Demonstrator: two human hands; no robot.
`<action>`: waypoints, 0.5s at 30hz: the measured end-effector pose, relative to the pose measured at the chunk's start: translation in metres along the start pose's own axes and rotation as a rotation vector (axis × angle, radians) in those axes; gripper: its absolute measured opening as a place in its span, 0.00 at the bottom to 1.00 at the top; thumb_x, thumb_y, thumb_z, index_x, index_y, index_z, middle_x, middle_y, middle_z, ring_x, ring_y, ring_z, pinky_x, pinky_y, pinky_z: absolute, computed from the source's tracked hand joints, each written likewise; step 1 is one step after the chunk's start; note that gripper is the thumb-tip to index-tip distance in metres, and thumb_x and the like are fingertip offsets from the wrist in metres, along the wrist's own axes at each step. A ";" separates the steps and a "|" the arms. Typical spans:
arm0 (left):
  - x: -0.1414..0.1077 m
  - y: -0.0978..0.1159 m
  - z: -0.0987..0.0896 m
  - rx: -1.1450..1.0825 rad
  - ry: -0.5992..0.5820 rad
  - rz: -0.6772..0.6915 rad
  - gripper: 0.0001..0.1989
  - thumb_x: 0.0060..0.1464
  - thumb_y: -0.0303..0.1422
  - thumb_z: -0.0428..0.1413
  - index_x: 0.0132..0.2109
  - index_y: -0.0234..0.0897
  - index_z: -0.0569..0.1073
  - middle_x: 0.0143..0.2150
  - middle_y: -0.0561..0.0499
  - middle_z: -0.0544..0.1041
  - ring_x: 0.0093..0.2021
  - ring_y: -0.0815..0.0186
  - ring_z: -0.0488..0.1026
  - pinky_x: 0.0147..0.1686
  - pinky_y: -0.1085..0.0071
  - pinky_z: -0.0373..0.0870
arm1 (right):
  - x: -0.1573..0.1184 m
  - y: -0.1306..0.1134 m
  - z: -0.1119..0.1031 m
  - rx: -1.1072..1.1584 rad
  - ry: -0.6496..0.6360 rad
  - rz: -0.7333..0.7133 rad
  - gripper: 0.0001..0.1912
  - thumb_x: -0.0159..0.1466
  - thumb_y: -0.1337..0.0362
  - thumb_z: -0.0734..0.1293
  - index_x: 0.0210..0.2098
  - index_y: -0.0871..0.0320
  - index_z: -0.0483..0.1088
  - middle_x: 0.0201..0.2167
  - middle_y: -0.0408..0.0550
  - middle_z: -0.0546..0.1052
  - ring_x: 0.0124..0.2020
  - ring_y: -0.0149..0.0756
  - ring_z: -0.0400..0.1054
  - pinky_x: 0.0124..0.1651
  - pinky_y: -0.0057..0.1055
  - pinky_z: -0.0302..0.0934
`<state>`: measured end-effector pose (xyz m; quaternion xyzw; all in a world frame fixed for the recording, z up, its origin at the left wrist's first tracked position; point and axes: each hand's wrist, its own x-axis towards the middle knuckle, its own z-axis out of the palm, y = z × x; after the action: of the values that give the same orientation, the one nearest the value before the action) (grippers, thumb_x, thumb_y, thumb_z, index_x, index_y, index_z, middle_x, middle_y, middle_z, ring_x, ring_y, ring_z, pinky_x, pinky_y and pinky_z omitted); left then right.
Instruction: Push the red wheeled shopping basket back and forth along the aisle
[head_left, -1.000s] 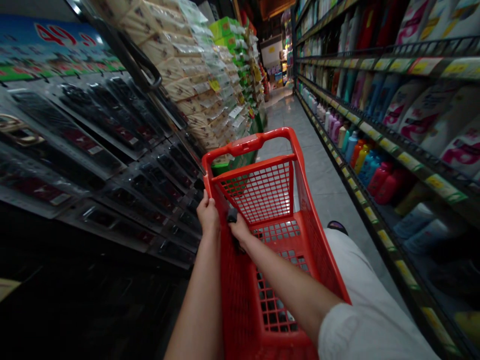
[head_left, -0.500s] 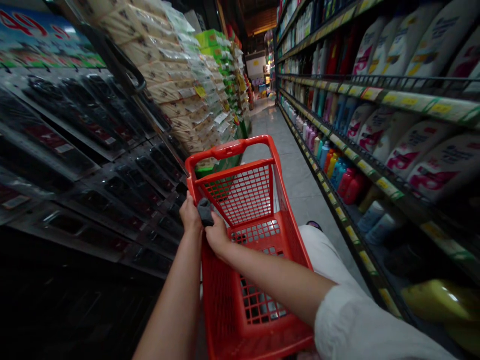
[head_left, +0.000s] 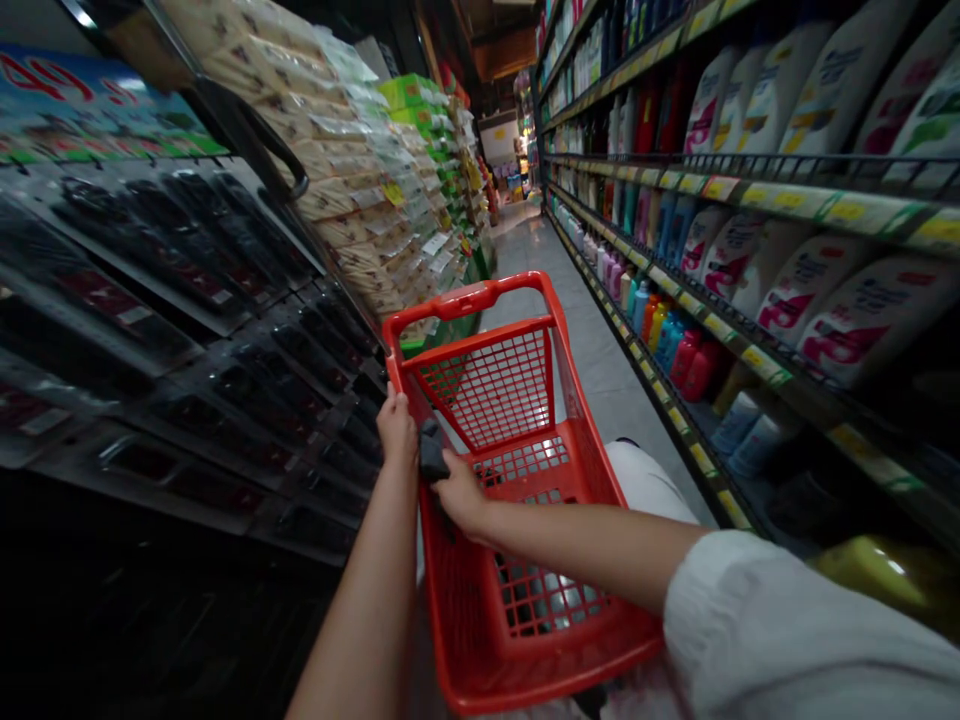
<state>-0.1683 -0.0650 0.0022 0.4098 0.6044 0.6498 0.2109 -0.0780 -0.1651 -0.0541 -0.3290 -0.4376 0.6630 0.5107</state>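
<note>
A red plastic shopping cart basket [head_left: 600, 440] with a grid floor and a grid back flap stands right in front of me. My left hand [head_left: 396, 428] is closed on its left rim, near the upper left corner. Just inside that rim, my right hand [head_left: 459, 492] grips a dark grey cloth [head_left: 432, 450] and presses it to the basket's left wall. Part of the cloth is hidden behind my fingers.
Shelves [head_left: 750, 350] of bottles run along the right side. On the left hang black packaged goods [head_left: 172, 390], with stacked beige packs [head_left: 352, 170] beyond them. A grey tiled aisle [head_left: 585, 330] leads away ahead.
My right hand and the grey cloth have moved down and slightly right in view. The basket and my left hand have also shifted a little to the right.
</note>
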 end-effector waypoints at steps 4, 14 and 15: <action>-0.005 0.002 0.004 -0.033 0.012 -0.058 0.24 0.59 0.25 0.51 0.63 0.31 0.67 0.66 0.41 0.67 0.59 0.69 0.70 0.57 0.76 0.63 | -0.054 0.029 -0.015 0.036 -0.058 0.051 0.27 0.49 0.75 0.60 0.46 0.54 0.74 0.41 0.41 0.79 0.46 0.38 0.72 0.57 0.39 0.64; 0.000 -0.003 0.008 0.006 0.008 0.009 0.24 0.59 0.23 0.50 0.62 0.32 0.68 0.64 0.41 0.68 0.61 0.66 0.69 0.58 0.73 0.64 | -0.055 0.019 -0.011 -0.135 0.016 -0.009 0.36 0.47 0.78 0.57 0.54 0.53 0.72 0.53 0.43 0.76 0.58 0.38 0.67 0.66 0.43 0.55; 0.001 -0.004 0.008 0.010 0.010 0.020 0.24 0.59 0.23 0.50 0.62 0.31 0.68 0.64 0.40 0.68 0.62 0.66 0.68 0.58 0.73 0.63 | -0.067 0.025 -0.011 -0.174 0.023 -0.025 0.37 0.48 0.78 0.58 0.56 0.51 0.71 0.56 0.43 0.74 0.60 0.38 0.65 0.67 0.43 0.53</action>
<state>-0.1633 -0.0589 -0.0019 0.4137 0.6045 0.6510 0.1991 -0.0610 -0.2294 -0.0823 -0.3741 -0.4917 0.6122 0.4934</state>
